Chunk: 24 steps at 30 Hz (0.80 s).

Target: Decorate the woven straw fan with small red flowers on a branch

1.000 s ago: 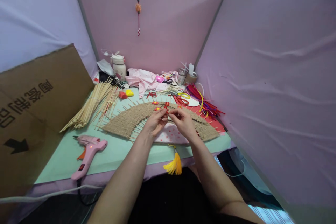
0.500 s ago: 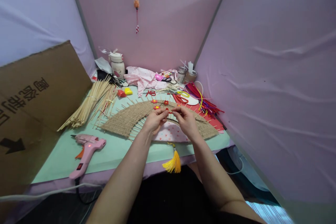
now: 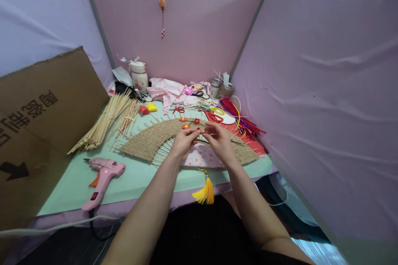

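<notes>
My left hand (image 3: 185,141) pinches a small red piece (image 3: 199,130) between thumb and fingertips, over the middle of a fan woven of tan cord on thin sticks (image 3: 146,140). Facing it, my right hand (image 3: 218,138) has thumb and forefinger closed on the right end of the same red piece, which is too small to make out whether it is clay or fuzzy stem. Red flowers with yellow centres (image 3: 185,126) sit on the fan just beyond my hands. Under my wrists lies the fan's dotted white cloth part (image 3: 202,157), with a yellow tassel (image 3: 204,192) hanging at the front edge.
To the left lie a pink glue gun (image 3: 104,176) with a lit red light and a bundle of wooden sticks (image 3: 101,126). Red and yellow lumps (image 3: 147,109), scissors (image 3: 217,116) and pipe cleaners (image 3: 248,120) are behind. A cardboard sheet (image 3: 46,132) stands at left.
The fingers of my right hand have lifted and spread slightly around the red piece. Both hands otherwise stay in about the same place.
</notes>
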Each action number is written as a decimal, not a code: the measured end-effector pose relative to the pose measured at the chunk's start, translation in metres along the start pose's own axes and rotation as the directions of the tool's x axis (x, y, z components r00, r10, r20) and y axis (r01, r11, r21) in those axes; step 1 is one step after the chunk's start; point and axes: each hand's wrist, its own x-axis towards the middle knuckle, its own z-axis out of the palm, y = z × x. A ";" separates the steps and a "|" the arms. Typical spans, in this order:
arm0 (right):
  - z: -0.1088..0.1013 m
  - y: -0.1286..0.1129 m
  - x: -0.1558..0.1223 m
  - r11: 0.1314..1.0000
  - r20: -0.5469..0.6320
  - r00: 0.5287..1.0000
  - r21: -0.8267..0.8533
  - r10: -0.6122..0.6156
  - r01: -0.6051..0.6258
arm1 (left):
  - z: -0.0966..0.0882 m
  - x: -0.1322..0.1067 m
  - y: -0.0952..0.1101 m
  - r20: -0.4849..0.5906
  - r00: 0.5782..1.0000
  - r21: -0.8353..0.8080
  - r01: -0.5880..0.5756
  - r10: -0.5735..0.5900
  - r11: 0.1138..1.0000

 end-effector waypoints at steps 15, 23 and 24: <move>-0.011 -0.004 0.005 0.985 0.111 0.981 0.048 0.157 -0.163 | -0.005 0.001 0.002 0.195 0.945 0.266 -0.309 0.263 0.913; -0.017 -0.003 0.003 0.971 0.064 0.977 0.114 0.205 -0.211 | 0.000 -0.002 -0.003 0.184 0.929 0.401 -0.370 0.322 0.838; -0.017 -0.003 0.003 0.968 0.062 0.975 0.120 0.213 -0.219 | 0.001 -0.003 -0.003 0.177 0.920 0.432 -0.392 0.349 0.812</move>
